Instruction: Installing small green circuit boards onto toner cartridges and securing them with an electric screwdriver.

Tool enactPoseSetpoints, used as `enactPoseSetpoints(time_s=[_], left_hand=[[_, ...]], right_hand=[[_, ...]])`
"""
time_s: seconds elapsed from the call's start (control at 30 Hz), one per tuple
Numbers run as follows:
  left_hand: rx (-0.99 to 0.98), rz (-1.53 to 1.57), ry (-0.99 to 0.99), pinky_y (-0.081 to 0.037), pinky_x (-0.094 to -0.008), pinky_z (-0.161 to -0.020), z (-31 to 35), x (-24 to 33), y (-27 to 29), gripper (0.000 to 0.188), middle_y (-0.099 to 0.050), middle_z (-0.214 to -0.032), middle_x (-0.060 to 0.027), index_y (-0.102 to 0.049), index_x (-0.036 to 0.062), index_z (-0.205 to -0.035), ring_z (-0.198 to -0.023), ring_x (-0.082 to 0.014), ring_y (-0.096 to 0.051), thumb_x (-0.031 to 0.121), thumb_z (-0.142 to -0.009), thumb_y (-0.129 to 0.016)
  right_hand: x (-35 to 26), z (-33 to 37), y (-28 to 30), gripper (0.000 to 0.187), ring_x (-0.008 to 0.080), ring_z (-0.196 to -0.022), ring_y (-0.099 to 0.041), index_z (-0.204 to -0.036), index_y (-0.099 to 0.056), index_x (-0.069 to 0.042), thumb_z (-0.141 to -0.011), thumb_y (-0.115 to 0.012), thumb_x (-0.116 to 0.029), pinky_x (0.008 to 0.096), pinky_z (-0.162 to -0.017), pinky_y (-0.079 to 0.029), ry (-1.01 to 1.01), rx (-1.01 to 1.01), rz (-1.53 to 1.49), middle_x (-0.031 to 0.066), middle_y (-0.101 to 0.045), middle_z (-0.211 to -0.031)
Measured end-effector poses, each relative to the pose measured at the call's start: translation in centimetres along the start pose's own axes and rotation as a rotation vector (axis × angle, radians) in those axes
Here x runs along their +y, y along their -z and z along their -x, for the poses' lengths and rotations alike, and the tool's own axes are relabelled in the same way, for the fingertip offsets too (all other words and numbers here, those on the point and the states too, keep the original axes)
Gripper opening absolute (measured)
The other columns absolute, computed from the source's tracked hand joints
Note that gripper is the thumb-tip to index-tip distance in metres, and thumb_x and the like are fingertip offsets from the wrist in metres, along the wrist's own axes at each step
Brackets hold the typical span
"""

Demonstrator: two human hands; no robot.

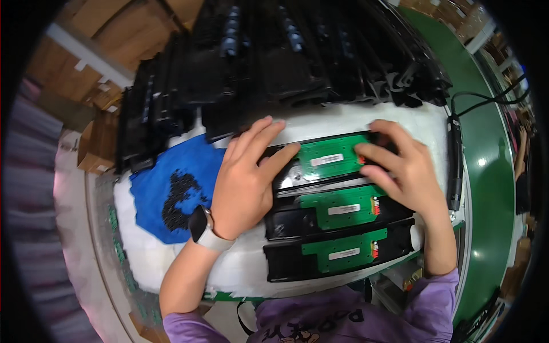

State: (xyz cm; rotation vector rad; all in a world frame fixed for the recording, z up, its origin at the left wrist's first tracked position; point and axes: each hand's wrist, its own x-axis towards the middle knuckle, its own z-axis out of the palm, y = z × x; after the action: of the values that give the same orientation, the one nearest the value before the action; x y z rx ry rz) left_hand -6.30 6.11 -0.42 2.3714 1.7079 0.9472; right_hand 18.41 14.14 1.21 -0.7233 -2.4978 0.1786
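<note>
The farthest of three black plastic housings [286,182], each carrying a green board, lies between my hands. Its green circuit board [343,150] bears a white label. My left hand [243,183], wearing a watch with a pale strap, spreads its fingers over the housing's left end; the index fingertip touches the board's left edge. At the other end my right hand [409,166] bends its fingers over the board's right end, index and thumb at a small red connector [361,156]. Two similar housings with a middle board [346,212] and a near board [340,255] lie closer to me.
On the left a blue cloth [151,188] holds a heap of small black screws or similar pieces [177,208]. Many black housings [257,63] stand packed along the far side of the white padded table [137,257]. A black cylindrical tool [454,166] with a cable is at the right edge.
</note>
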Motion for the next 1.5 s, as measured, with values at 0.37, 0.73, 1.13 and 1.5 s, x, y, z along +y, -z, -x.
enactPoseSetpoints(time_s=[0.37,0.73,1.13,1.5], left_hand=[[-0.030,-0.579,0.542,-0.048,-0.0376,-0.064,10.1,-3.3,8.5,0.030,-0.059,-0.082,-0.0109,-0.063,0.0036,-0.088,-0.077,-0.0308,-0.058,0.023,-0.068,-0.072],[0.286,-0.537,0.343,-0.045,-0.0411,-0.058,10.7,-5.4,7.5,0.006,-0.057,-0.072,-0.0158,-0.062,0.0020,-0.078,-0.066,-0.0356,-0.057,0.006,-0.078,-0.058],[0.493,1.669,0.755,-0.043,-0.0237,-0.059,9.1,-4.7,6.5,0.015,-0.057,-0.077,-0.0068,-0.055,-0.0026,-0.096,-0.065,-0.0109,-0.050,0.011,-0.091,-0.049],[0.011,1.814,0.656,-0.041,-0.0213,-0.063,0.5,2.8,1.3,0.011,-0.055,-0.084,-0.0047,-0.054,0.0003,-0.095,-0.069,-0.0080,-0.047,0.010,-0.090,-0.050]], right_hand=[[2.0,9.2,7.3,0.036,0.0324,-0.082,-0.059,-0.103,-0.060,-0.003,-0.079,-0.061,-0.030,0.0383,-0.067,-0.048,-0.748,0.064,0.812,0.0146,-0.060,-0.093],[8.0,12.2,6.8,0.063,0.0350,-0.084,-0.062,-0.108,-0.059,0.001,-0.063,-0.067,-0.043,0.0401,-0.076,-0.048,-0.970,0.144,0.455,0.0225,-0.064,-0.090],[6.3,13.6,8.6,0.050,0.0104,-0.056,-0.045,-0.108,-0.058,0.001,-0.068,-0.062,-0.028,0.0244,-0.054,-0.039,-0.722,0.725,-0.436,-0.0006,-0.049,-0.068],[-4.0,-3.1,9.4,0.057,0.0179,-0.067,-0.051,-0.126,-0.038,0.002,-0.074,-0.054,-0.016,0.0331,-0.066,-0.046,-0.006,0.261,-1.760,0.0101,-0.050,-0.082]])
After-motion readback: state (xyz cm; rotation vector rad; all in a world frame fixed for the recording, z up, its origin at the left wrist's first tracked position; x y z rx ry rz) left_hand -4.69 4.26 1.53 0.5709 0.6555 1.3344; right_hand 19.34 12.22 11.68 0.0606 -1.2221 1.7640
